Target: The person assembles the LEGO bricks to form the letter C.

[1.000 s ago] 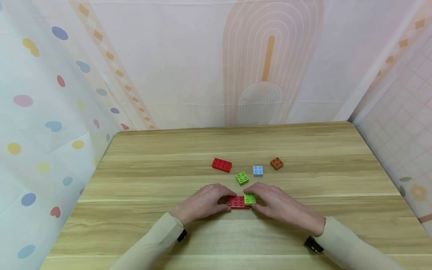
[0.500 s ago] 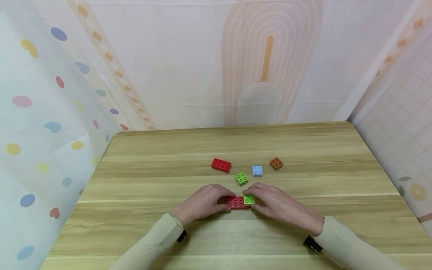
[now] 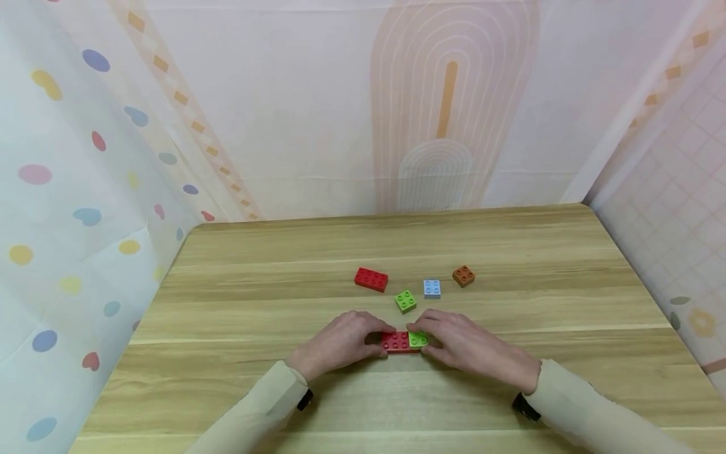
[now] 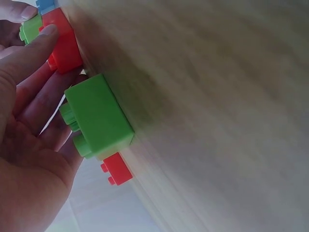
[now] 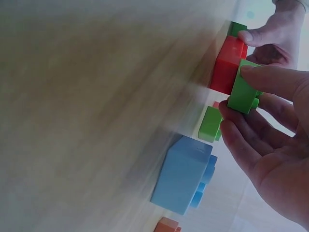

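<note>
My left hand (image 3: pixel 344 343) pinches the left end of a red eight-stud brick (image 3: pixel 395 341) between thumb and fingers. My right hand (image 3: pixel 476 345) pinches a light green four-stud brick (image 3: pixel 418 340) over the red brick's right end. In the right wrist view the green brick (image 5: pixel 244 87) sits against the studded face of the red brick (image 5: pixel 227 65), its studs facing outward. Another green brick (image 4: pixel 99 116) stands on the table close to my left hand; in the head view that hand hides it.
Farther back on the wooden table (image 3: pixel 255 252) lie a second red brick (image 3: pixel 371 279), a loose light green brick (image 3: pixel 405 301), a light blue brick (image 3: pixel 432 289) and a brown brick (image 3: pixel 464 275). Patterned cloth (image 3: pixel 283 113) hangs behind the table and along both sides.
The light green brick in my right hand has come down slightly and lines up with the red brick's right end. My left hand keeps its hold; the loose bricks stay put.
</note>
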Demonstrator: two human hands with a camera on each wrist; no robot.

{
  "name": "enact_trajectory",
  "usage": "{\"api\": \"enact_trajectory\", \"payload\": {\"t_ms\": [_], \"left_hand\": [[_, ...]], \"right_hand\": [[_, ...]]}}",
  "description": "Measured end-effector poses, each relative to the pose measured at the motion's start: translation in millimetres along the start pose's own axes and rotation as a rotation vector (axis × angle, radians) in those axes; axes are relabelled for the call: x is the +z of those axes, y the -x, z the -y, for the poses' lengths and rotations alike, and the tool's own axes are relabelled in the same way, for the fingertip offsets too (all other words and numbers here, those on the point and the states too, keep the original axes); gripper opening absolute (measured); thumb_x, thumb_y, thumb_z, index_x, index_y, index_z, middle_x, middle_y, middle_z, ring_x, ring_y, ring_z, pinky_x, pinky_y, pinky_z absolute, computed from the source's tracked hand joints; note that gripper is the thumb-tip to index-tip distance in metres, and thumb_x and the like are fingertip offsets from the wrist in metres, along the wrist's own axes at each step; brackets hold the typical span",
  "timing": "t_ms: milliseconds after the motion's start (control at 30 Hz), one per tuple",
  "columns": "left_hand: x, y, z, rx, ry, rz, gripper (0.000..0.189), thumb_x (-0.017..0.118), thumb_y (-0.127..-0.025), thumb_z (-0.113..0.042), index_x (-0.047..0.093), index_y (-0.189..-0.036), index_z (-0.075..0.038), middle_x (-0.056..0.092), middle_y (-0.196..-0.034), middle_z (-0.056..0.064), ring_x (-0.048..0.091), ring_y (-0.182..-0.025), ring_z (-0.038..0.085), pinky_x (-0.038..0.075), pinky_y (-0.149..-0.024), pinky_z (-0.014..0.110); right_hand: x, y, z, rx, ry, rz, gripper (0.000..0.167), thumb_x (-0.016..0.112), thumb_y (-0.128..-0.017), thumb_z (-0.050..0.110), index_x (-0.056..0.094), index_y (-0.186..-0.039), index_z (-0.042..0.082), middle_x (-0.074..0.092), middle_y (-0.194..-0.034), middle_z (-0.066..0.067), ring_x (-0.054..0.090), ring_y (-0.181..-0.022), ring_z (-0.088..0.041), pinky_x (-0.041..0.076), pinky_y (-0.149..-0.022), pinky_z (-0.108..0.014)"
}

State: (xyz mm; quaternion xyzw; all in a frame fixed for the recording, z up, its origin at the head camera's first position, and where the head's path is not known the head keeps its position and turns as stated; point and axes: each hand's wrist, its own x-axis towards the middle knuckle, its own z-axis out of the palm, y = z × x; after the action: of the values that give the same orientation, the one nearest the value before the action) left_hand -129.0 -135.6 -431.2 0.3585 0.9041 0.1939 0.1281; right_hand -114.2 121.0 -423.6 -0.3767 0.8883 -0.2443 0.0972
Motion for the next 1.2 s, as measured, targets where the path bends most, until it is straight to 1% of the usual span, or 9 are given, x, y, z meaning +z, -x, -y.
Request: {"api": "enact_trajectory", "payload": {"t_ms": [133, 200, 333, 467, 600, 733, 933, 1100, 1200], "left_hand": [[-0.4, 0.8, -0.7, -0.008, -0.006, -0.001, 0.038, 0.075, -0.089, -0.034, 0.07, -0.124, -0.017, 0.07, -0.117, -0.005, 0.063, -0.104, 0.006, 0.052, -0.092, 0.031], [-0.5, 1.0, -1.5, -0.011, -0.01, 0.0, 0.038, 0.075, -0.089, -0.033, 0.07, -0.124, -0.017, 0.07, -0.117, -0.005, 0.063, -0.105, 0.007, 0.052, -0.092, 0.031], [-0.3, 1.0, -3.9, -0.012, -0.022, -0.001, 0.038, 0.075, -0.09, -0.032, 0.07, -0.124, -0.016, 0.069, -0.119, -0.004, 0.062, -0.107, 0.008, 0.052, -0.093, 0.032], [1.0, 1.2, -6.8, -0.009, -0.051, -0.006, 0.039, 0.075, -0.09, -0.032, 0.069, -0.125, -0.016, 0.068, -0.12, -0.003, 0.062, -0.11, 0.011, 0.051, -0.095, 0.034], [2.1, 1.7, -9.1, 0.004, -0.068, -0.013, 0.041, 0.074, -0.09, -0.035, 0.068, -0.125, -0.015, 0.068, -0.119, -0.003, 0.061, -0.11, 0.011, 0.051, -0.095, 0.033], [2.6, 2.5, -9.1, 0.001, -0.036, -0.016, 0.043, 0.072, -0.091, -0.037, 0.066, -0.127, -0.014, 0.067, -0.12, -0.003, 0.061, -0.11, 0.01, 0.05, -0.096, 0.033], [2.3, 6.7, -8.0, -0.024, 0.037, -0.01, 0.044, 0.067, -0.096, -0.037, 0.062, -0.133, -0.014, 0.064, -0.126, -0.004, 0.057, -0.116, 0.01, 0.047, -0.101, 0.033], [-1.8, 11.9, -5.6, -0.045, 0.029, -0.034, 0.045, 0.067, -0.096, -0.036, 0.061, -0.134, -0.013, 0.062, -0.13, -0.002, 0.054, -0.123, 0.015, 0.043, -0.106, 0.037], [-4.9, 15.6, -1.8, -0.039, 0.013, -0.06, 0.044, 0.068, -0.095, -0.035, 0.062, -0.132, -0.012, 0.062, -0.13, 0.001, 0.055, -0.123, 0.018, 0.043, -0.106, 0.038]], "right_hand": [[0, -0.4, 1, -0.003, -0.013, -0.004, 0.036, 0.073, -0.091, 0.015, 0.066, -0.125, 0.008, 0.064, -0.114, 0.001, 0.059, -0.095, -0.009, 0.054, -0.078, -0.026], [-1, -1.1, 1, 0.003, -0.018, -0.002, 0.036, 0.073, -0.091, 0.016, 0.066, -0.125, 0.009, 0.064, -0.114, 0.002, 0.059, -0.096, -0.009, 0.054, -0.078, -0.026], [-1, -2.9, 0, 0.016, -0.023, 0.002, 0.043, 0.076, -0.088, 0.017, 0.064, -0.128, 0.01, 0.064, -0.119, 0.0, 0.059, -0.1, -0.01, 0.054, -0.083, -0.029], [0, -6.1, 1, 0.032, -0.018, 0.01, 0.05, 0.079, -0.085, 0.023, 0.061, -0.131, 0.009, 0.063, -0.124, -0.003, 0.06, -0.107, -0.014, 0.053, -0.089, -0.035], [3, -9.3, 2, 0.055, -0.002, 0.015, 0.046, 0.077, -0.087, 0.026, 0.063, -0.126, 0.008, 0.065, -0.121, -0.004, 0.061, -0.109, -0.018, 0.052, -0.092, -0.037], [3, -8.7, 0, 0.076, 0.007, 0.002, 0.041, 0.077, -0.087, 0.024, 0.066, -0.123, 0.009, 0.067, -0.118, -0.004, 0.062, -0.107, -0.018, 0.053, -0.091, -0.037], [1, -3.3, -3, 0.095, 0.009, -0.012, 0.041, 0.078, -0.086, 0.023, 0.066, -0.122, 0.009, 0.067, -0.115, -0.002, 0.063, -0.104, -0.017, 0.053, -0.089, -0.037], [0, 0.1, -4, 0.093, 0.023, -0.015, 0.041, 0.078, -0.086, 0.024, 0.066, -0.123, 0.008, 0.067, -0.115, -0.002, 0.062, -0.103, -0.016, 0.053, -0.089, -0.036], [-1, 1.0, -4, 0.097, 0.02, -0.01, 0.043, 0.077, -0.086, 0.024, 0.065, -0.124, 0.008, 0.066, -0.117, -0.003, 0.062, -0.106, -0.018, 0.053, -0.091, -0.038]]}}
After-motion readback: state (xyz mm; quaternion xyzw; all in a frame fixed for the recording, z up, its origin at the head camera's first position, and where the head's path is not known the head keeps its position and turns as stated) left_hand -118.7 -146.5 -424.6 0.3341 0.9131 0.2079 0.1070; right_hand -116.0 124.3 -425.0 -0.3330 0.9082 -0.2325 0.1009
